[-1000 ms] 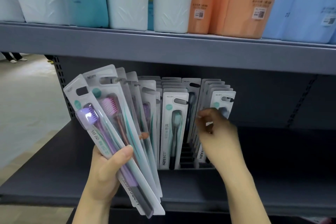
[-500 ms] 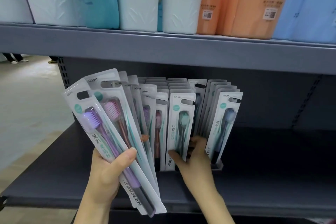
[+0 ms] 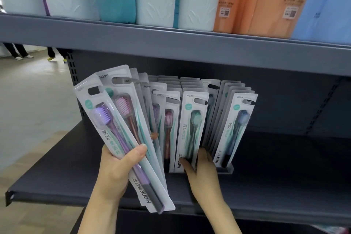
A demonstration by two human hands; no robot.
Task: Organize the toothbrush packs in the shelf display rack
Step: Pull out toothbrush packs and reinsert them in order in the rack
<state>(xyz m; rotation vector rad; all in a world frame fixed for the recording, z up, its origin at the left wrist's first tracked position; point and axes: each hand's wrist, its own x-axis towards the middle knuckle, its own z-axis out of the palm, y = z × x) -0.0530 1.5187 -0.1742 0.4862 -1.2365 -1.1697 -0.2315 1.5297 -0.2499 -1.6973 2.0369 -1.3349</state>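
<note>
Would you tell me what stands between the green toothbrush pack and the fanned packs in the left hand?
In the head view, a pink-bristled pack stands in the rack between the green pack and the fanned packs gripped by the left hand.

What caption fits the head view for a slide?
Left hand grips fanned toothbrush packs; right hand touches a green-brush pack in the rack.

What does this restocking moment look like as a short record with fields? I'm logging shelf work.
left hand: left hand grips a fan of toothbrush packs, purple one in front
right hand: right hand at the base of the green pack, fingers on its lower edge
rack: display rack on the lower shelf, packs upright in rows
rightmost front pack: blue pack
upper shelf: white, teal, orange, blue bags
</note>
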